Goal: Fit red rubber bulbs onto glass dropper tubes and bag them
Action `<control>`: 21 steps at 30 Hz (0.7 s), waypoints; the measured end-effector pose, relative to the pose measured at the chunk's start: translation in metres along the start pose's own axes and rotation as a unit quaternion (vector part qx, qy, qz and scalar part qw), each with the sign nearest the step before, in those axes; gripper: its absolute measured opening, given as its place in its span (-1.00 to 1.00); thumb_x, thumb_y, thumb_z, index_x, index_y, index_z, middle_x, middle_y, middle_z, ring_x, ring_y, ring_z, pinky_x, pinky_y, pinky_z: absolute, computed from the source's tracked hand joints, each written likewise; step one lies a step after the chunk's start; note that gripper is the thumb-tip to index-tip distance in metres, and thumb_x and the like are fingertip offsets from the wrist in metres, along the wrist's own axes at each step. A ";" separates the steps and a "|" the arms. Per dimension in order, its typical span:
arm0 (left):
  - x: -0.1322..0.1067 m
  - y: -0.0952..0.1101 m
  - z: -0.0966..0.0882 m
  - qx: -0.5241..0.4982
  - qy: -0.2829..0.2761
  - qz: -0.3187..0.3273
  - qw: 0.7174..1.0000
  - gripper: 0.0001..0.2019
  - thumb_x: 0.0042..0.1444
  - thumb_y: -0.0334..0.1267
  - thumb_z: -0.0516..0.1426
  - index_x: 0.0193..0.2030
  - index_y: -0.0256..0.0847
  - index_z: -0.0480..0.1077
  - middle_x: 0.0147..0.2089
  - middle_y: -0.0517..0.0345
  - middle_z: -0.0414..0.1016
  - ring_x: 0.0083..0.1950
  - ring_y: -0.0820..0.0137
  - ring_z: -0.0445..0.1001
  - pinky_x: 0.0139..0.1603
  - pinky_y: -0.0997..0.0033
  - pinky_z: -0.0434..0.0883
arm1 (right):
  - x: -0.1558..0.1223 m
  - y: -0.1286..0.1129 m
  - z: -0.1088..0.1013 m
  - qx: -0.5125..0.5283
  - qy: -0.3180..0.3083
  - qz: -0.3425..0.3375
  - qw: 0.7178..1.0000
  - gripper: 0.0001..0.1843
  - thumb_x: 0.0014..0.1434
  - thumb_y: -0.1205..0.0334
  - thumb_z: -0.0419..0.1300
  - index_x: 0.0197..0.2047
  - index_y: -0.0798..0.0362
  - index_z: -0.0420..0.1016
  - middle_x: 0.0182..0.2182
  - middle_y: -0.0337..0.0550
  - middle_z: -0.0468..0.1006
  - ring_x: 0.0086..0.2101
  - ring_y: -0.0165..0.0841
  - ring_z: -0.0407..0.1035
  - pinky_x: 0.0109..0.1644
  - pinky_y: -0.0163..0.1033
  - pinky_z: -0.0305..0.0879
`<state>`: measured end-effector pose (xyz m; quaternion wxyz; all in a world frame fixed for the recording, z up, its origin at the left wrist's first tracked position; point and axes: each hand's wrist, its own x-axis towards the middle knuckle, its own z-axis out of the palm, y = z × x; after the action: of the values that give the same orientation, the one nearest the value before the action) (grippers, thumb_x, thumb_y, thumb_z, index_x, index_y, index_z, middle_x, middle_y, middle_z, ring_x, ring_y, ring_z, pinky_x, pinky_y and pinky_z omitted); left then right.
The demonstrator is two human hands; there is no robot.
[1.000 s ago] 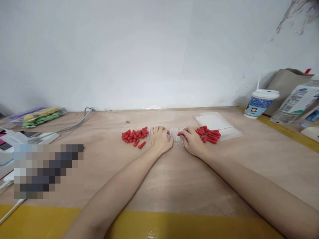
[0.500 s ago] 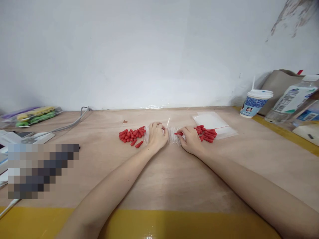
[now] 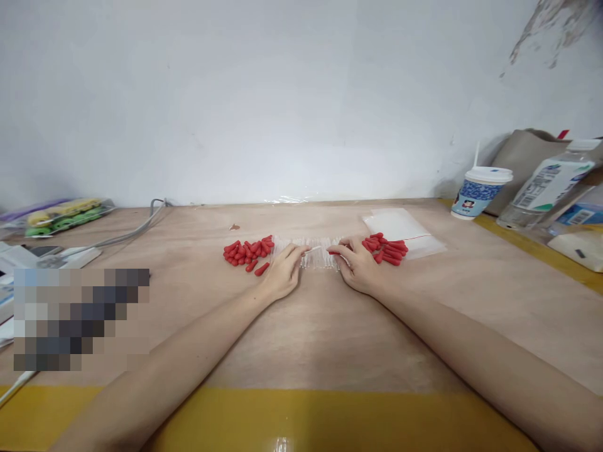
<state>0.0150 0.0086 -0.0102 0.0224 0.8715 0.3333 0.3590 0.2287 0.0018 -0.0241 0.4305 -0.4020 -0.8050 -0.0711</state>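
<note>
A row of clear plastic tubes [image 3: 313,252] lies on the wooden table [image 3: 311,326] between two heaps. Loose red caps [image 3: 247,252] are piled to its left. Capped red pieces [image 3: 387,248] are piled to its right, partly on a clear bag [image 3: 400,229]. My left hand [image 3: 281,271] pinches one clear tube at the near edge of the row. My right hand [image 3: 357,266] is closed on a red cap, its tip showing toward the tube.
A lidded paper cup with a straw [image 3: 477,190], a plastic bottle [image 3: 546,185] and a grey bag [image 3: 527,160] stand at the back right. Cables [image 3: 127,233], a packet of green and yellow items [image 3: 61,216] and boxes lie at the left. Yellow tape [image 3: 301,417] edges the table front.
My left hand has drawn back off the tube row with one tube pinched in it. My right hand stays at the row's right end with the red cap.
</note>
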 end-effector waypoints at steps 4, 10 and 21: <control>0.002 0.005 0.000 -0.002 -0.033 0.007 0.999 -0.76 0.21 -0.33 -0.10 -0.09 -0.23 0.33 -0.22 0.05 0.37 -0.23 0.40 0.38 -0.18 0.38 0.37 | -0.003 -0.011 -0.006 0.051 -0.027 0.009 0.998 -0.79 0.18 0.31 -0.02 -0.15 0.02 0.37 -0.28 -0.10 0.42 -0.29 -0.33 0.33 -0.22 -0.22 0.29; 0.000 0.005 -0.001 -0.012 -0.039 0.008 0.999 -0.77 0.23 -0.28 -0.09 -0.11 -0.22 0.34 -0.23 0.06 0.39 -0.23 0.39 0.39 -0.19 0.38 0.38 | -0.004 -0.013 -0.002 0.094 -0.056 0.045 0.993 -0.77 0.17 0.25 0.05 -0.10 0.02 0.39 -0.29 -0.13 0.53 -0.31 -0.34 0.41 -0.26 -0.23 0.32; -0.002 0.002 0.001 -0.015 -0.035 0.011 0.999 -0.76 0.24 -0.27 -0.10 -0.09 -0.21 0.33 -0.21 0.07 0.40 -0.21 0.39 0.40 -0.19 0.39 0.37 | 0.000 -0.017 -0.006 0.125 -0.088 0.031 0.988 -0.78 0.19 0.26 0.03 -0.17 0.05 0.47 -0.34 -0.12 0.52 -0.34 -0.35 0.39 -0.27 -0.24 0.33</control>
<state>0.0160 0.0061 -0.0114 0.0437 0.8867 0.3174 0.3334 0.2206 -0.0119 -0.0165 0.4068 -0.3746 -0.8294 0.0793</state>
